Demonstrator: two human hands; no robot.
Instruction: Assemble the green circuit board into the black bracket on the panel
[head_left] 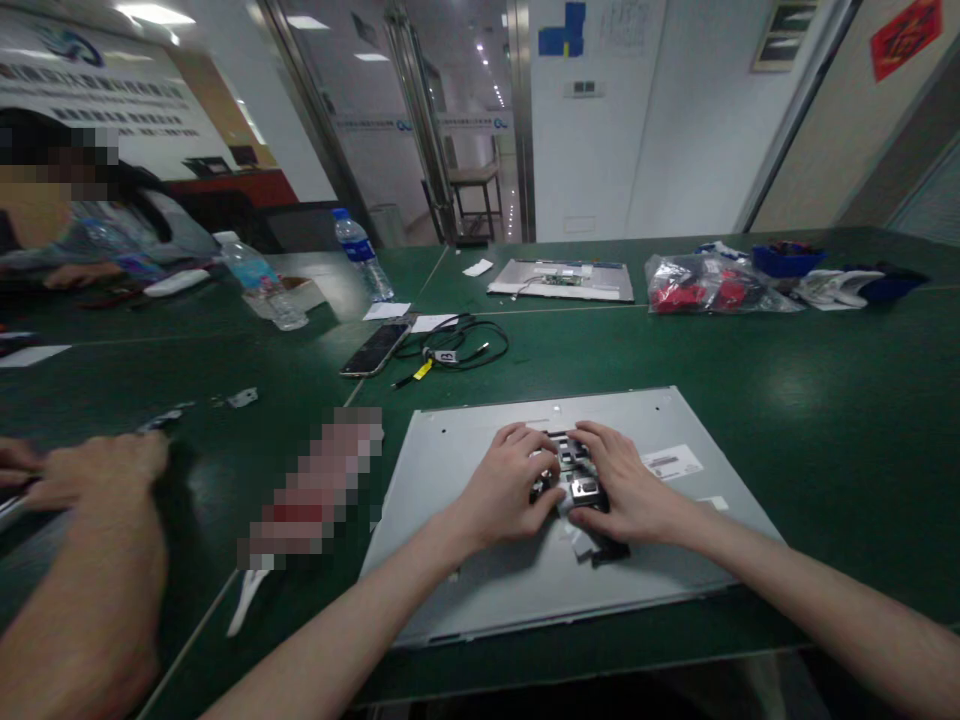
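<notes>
A flat grey metal panel (480, 580) lies on the green table (825, 420) in front of me. A small dark circuit board (574, 470) with metal connectors sits at its middle. My left hand (510, 485) rests on the board's left side, fingers curled down onto it. My right hand (626, 490) presses on the board's right side, fingers bent over it. A white label (673, 462) is stuck on the panel just right of my right hand. A black piece (609, 549) lies under my right wrist.
A co-worker's arm (90, 580) reaches in at the left. A phone (375, 349) and a black cable (457, 345) lie beyond the panel. Two water bottles (262, 280), a second panel (562, 280), a bag of red parts (705, 287) and a blue tray (787, 260) stand farther back.
</notes>
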